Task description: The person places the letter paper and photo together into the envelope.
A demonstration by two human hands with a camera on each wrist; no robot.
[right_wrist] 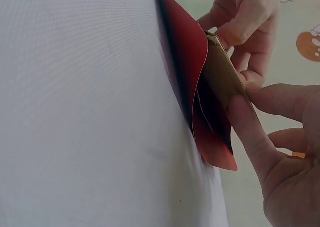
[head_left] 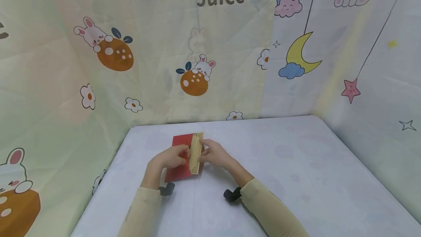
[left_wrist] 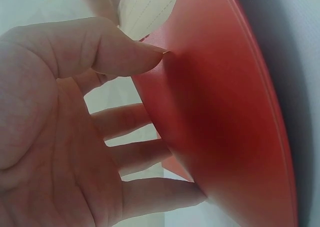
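Observation:
A red envelope-like sleeve (head_left: 177, 173) lies at the table's middle, with its right edge bulging up into a gap in the right wrist view. Along that edge stands a strip of folded cream paper (head_left: 195, 156) with gold patterned ends. My left hand (head_left: 172, 157) pinches the sleeve's edge; in the left wrist view its thumb presses the red face (left_wrist: 225, 97) and the other fingers go behind. My right hand (head_left: 215, 153) holds the cream paper (right_wrist: 220, 69) between thumb and fingers. Dashed lines show on the paper in the left wrist view.
The white-covered table (head_left: 296, 178) extends to both sides and in front. Printed cloth walls (head_left: 158, 17) enclose it at the back and sides. Black wrist-camera mounts (head_left: 232, 194) hang beside both forearms, close over the table.

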